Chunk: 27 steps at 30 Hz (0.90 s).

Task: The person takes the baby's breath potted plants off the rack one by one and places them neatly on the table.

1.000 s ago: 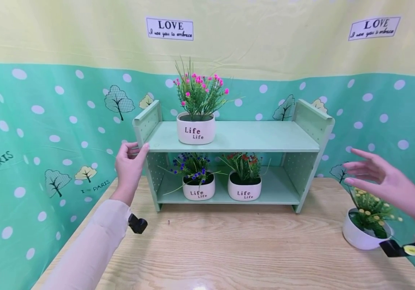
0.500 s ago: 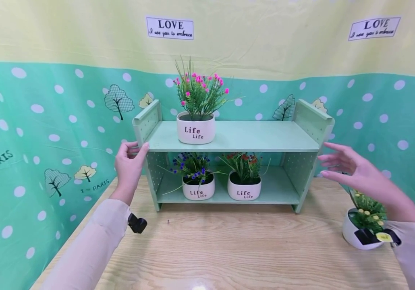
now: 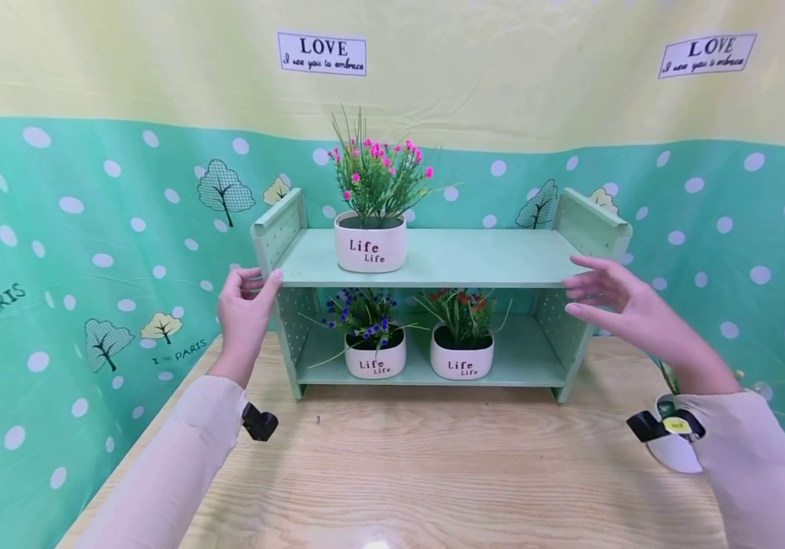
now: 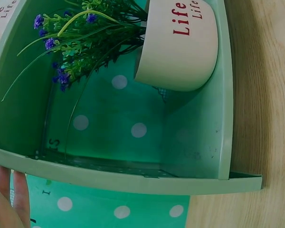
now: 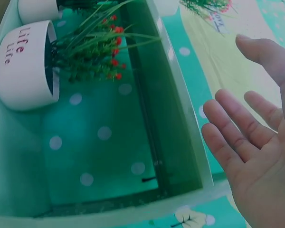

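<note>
We see the green shelf [image 3: 482,255] on the counter [image 3: 434,473], between the two hands. The left hand [image 3: 243,320] grips its left side panel, thumb at the front edge, fingers outside. The right hand [image 3: 629,305] is held wide before the right panel, fingers spread; we cannot tell whether it touches. We read "Life Life" on the pink pot [image 3: 371,248] up top, and on the blue pot [image 3: 375,360] and red pot [image 3: 462,358] below. The upper board runs on from the pink pot to the right panel; below, a stretch lies between the red pot and that panel. Counter spreads in front, its left edge meeting the cloth [image 3: 125,84]. The right sleeve [image 3: 749,457] partly hides a fourth pot [image 3: 679,457]. Behind, two labels [image 3: 322,54] read "LOVE I see you to embrace"; the cloth says "PARIS".
</note>
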{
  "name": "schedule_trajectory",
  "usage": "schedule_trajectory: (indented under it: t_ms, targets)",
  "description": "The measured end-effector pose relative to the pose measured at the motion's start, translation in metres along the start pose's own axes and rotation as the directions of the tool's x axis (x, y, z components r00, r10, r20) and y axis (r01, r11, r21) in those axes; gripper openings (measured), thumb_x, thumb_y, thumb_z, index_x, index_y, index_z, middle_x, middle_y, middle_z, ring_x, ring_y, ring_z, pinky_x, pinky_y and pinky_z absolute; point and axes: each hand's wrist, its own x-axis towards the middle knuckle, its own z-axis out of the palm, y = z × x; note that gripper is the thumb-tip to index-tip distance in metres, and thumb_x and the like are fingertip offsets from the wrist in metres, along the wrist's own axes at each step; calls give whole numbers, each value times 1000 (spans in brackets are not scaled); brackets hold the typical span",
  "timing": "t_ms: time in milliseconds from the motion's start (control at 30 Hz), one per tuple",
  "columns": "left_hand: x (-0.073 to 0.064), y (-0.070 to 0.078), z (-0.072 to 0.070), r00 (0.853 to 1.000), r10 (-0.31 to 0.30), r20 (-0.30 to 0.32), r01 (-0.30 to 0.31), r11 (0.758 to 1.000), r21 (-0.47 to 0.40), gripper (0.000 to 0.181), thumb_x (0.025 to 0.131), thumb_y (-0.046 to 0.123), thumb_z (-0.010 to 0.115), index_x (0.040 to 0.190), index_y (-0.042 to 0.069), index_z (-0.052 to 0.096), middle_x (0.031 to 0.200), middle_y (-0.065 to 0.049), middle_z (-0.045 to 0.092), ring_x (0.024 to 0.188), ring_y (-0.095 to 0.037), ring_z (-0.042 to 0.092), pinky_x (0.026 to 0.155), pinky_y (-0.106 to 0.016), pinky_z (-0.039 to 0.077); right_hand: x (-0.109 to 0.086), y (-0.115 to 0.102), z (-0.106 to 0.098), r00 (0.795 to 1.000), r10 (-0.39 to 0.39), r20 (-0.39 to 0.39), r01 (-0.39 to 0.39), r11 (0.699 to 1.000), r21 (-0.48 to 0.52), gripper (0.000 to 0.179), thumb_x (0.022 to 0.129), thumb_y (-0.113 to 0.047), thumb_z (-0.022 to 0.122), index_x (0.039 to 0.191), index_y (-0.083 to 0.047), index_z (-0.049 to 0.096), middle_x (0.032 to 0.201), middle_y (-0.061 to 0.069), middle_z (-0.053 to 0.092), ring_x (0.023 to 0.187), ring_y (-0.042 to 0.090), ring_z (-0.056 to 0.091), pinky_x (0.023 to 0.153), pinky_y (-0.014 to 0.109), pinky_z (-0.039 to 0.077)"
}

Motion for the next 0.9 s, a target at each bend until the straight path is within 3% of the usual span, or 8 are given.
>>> schedule_trajectory:
  t_ms: [233,567,800,900]
  targets:
    - [0,0,0,1000,-5,3,5,1000,8,49,90,44,74,121,8,61,106,-1,62,93,-13,59,78,-23,53,19,-13,14,1000,-8,28,5,997,76,65,96,-8,69,152,-19,38,135,16,54,117,17,57,88,17,51]
    - [0,1,0,1000,-3,3,3,1000,14,50,91,45,73,121,8,60,105,0,61,92,-13,58,78,-24,52,51,-30,43,998,-67,-9,68,997,46,60,95,-13,71,149,-14,43,132,17,57,117,30,58,90,18,49]
    - [0,1,0,1000,-5,2,5,1000,8,47,91,44,73,119,9,61,104,1,61,90,-13,57,75,-25,51,68,-40,63,997,-71,31,69,996,63,62,95,-20,72,149,-14,43,138,16,55,123,31,55,103,48,46]
    - [-1,1,-1,1000,-7,6,7,1000,8,47,91,45,73,119,10,61,105,1,61,91,-13,57,75,-24,51,75,-44,72,996,-70,48,66,995,80,64,94,-25,73,149,-16,42,142,14,53,127,30,53,105,52,44]
